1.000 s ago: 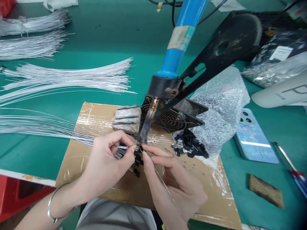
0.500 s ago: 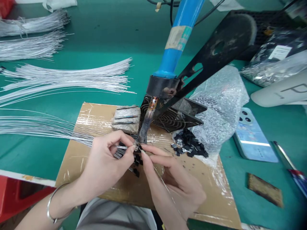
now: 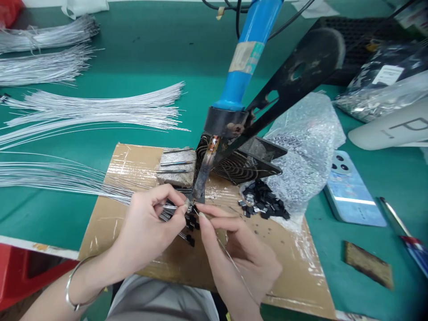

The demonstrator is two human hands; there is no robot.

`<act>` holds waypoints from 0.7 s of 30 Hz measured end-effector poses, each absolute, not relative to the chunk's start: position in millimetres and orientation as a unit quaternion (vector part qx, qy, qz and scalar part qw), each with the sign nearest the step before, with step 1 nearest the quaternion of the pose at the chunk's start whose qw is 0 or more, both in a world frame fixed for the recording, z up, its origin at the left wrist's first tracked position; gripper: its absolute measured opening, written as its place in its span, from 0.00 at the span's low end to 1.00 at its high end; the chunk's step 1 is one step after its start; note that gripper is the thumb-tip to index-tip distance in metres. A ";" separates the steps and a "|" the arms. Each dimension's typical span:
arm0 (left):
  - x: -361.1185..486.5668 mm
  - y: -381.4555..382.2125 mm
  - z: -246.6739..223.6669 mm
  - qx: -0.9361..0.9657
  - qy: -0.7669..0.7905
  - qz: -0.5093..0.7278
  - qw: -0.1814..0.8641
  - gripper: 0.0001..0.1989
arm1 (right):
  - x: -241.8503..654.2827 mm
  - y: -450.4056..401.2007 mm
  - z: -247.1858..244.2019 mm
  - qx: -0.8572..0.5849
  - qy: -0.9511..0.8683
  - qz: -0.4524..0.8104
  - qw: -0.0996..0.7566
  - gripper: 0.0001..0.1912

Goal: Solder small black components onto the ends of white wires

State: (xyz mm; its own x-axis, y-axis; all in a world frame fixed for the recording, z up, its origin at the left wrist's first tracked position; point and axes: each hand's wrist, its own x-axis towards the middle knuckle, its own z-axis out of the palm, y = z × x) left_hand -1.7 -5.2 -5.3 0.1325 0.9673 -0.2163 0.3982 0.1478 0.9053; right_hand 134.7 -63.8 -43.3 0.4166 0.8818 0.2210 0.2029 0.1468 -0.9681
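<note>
Blue phone (image 3: 356,191) lying flat; pale lettered cylinder (image 3: 381,133) behind; red stool (image 3: 11,276) lower left.

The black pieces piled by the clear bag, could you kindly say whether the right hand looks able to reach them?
Probably yes: the black pieces lie close to the right hand, with nothing tall between. Its fingers, though, appear to hold a thin wire, which may hamper the grip.
</note>
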 end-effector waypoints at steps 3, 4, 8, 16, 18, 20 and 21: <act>-7.4 -7.0 -10.1 0.603 0.592 0.279 0.456 0.06 | 150.0 -64.0 -47.6 -0.631 -0.400 0.270 0.608 0.03; -9.8 -8.2 -11.7 0.615 0.593 0.272 0.443 0.06 | 158.4 -63.7 -49.6 -0.643 -0.366 0.268 0.616 0.02; -20.7 -16.0 -14.0 0.692 0.547 0.300 0.363 0.07 | 199.9 -61.9 -59.5 -0.591 -0.188 0.349 0.703 0.18; -73.8 38.9 -19.0 0.824 0.510 0.239 -0.062 0.08 | 243.4 -65.0 -85.4 -0.627 -0.093 0.317 0.705 0.20; -95.5 79.0 -28.9 0.836 0.507 0.147 -0.149 0.10 | 244.7 -66.5 -90.1 -0.627 -0.108 0.325 0.700 0.18; -114.2 119.5 -39.8 0.847 0.495 0.108 -0.160 0.12 | 245.1 -67.7 -93.8 -0.627 -0.124 0.315 0.702 0.16; -121.4 137.5 -44.8 0.856 0.484 0.090 -0.161 0.12 | 245.2 -68.1 -95.4 -0.627 -0.132 0.311 0.702 0.16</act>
State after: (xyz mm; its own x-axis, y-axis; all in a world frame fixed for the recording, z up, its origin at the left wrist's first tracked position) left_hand -121.4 137.5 -44.8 0.5161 0.7989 0.3090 0.8565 -0.4805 -0.1884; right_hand 245.2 -68.1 -95.4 0.7719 0.6018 -0.2047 -0.2717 0.0213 -0.9621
